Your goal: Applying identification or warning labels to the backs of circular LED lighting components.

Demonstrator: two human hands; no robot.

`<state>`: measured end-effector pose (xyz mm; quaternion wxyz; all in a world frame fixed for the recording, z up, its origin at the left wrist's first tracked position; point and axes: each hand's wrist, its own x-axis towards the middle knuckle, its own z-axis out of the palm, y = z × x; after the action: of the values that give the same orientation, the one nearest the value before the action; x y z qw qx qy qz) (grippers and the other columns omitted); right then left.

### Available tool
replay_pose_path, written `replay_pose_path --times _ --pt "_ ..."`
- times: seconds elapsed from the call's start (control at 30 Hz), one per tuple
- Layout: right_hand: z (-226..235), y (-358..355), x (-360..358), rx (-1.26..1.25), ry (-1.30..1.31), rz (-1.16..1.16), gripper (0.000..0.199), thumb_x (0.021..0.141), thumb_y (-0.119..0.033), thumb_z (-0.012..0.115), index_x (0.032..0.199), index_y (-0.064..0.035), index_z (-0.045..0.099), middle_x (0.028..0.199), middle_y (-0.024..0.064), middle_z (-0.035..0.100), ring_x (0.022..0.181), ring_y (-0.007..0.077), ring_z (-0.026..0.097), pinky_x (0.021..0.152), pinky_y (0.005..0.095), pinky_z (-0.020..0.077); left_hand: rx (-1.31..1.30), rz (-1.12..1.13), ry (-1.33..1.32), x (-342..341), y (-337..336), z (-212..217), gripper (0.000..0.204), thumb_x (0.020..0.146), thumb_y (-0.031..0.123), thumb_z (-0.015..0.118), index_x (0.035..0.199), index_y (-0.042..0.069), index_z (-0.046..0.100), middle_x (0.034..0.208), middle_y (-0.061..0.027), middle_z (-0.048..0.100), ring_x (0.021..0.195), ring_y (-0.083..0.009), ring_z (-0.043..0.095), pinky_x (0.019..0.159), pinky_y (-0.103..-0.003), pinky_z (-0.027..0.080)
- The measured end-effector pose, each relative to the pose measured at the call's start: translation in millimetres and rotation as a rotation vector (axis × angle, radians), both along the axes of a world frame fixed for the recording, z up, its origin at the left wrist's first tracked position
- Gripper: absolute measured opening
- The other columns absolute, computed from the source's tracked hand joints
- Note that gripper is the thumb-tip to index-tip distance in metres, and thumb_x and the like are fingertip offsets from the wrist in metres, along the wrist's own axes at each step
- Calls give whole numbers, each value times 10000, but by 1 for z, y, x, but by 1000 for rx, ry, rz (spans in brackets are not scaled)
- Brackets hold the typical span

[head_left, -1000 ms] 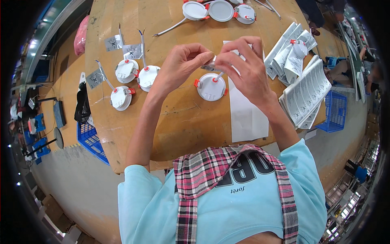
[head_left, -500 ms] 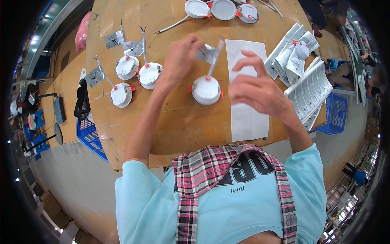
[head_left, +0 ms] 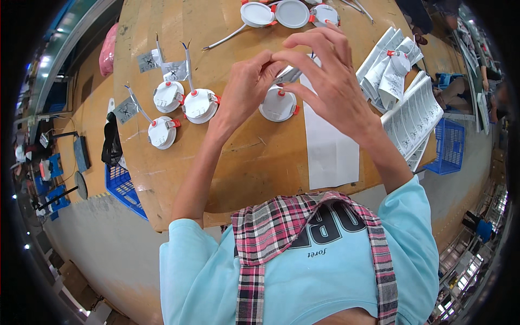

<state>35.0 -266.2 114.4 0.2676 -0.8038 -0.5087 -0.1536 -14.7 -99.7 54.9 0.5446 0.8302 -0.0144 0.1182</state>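
Observation:
In front of me on the table lies a round white downlight (head_left: 278, 107) with red clips, its back facing up. A silver label (head_left: 288, 75) sits on its cable, between my two hands. My left hand (head_left: 250, 84) pinches the left edge of this label between thumb and fingers. From the right, my right hand (head_left: 333, 81) curls over the cable and holds the label between thumb and index finger; part of the cable is hidden behind the fingers. To the left stand several similar downlights (head_left: 200, 105), their cables carrying silver labels (head_left: 174, 71).
Stacked label sheets (head_left: 414, 122) lie at the right, a downlight (head_left: 399, 62) among them. A white paper strip (head_left: 333, 157) lies under my right forearm's side. More downlights (head_left: 292, 13) are at the far edge. Blue baskets (head_left: 448, 146) flank the wooden table (head_left: 260, 173).
My right hand has moved up and left onto the label, and my left hand has come right to meet it. The downlight now sits slightly farther away.

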Motion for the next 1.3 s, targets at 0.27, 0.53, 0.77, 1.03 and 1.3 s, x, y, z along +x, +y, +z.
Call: replay_pose_path --times 0.27,0.53,0.77,1.03,1.3 --pt "-14 -6 3 -10 -142 188 131 623 -49 685 707 -70 588 923 -22 537 1106 223 430 1060 445 329 -60 -61 105 -1 12 10 180 949 118 510 903 -40 583 734 -58 628 700 -103 570 657 -250 471" --pt "5 -28 0 -189 -64 417 161 593 -75 683 727 -79 596 846 -42 546 1092 201 453 1083 436 319 107 -21 30 10 18 -14 170 939 108 508 889 -37 580 699 -71 616 672 -126 582 660 -266 472" --pt "-3 -30 0 -251 -50 394 177 582 -69 692 738 -96 613 825 -34 533 1065 193 473 1099 448 289 -430 -281 256 9 26 -25 374 991 298 418 1078 -4 621 953 -106 661 908 -158 621 826 -322 482" --pt "1 -25 -1 -206 -113 377 178 608 -74 667 774 -112 615 811 -29 533 1020 178 494 1113 446 284 -1196 -482 469 -16 23 -38 651 966 480 333 1381 -22 317 1159 -172 583 1093 -221 566 971 -364 433" --pt "13 -18 -6 -201 -120 407 190 628 -69 658 802 -113 595 802 -17 526 1000 171 513 1112 453 287 -633 -503 500 -31 10 -28 612 828 47 620 1374 10 347 956 -89 663 874 -141 621 863 -310 466"
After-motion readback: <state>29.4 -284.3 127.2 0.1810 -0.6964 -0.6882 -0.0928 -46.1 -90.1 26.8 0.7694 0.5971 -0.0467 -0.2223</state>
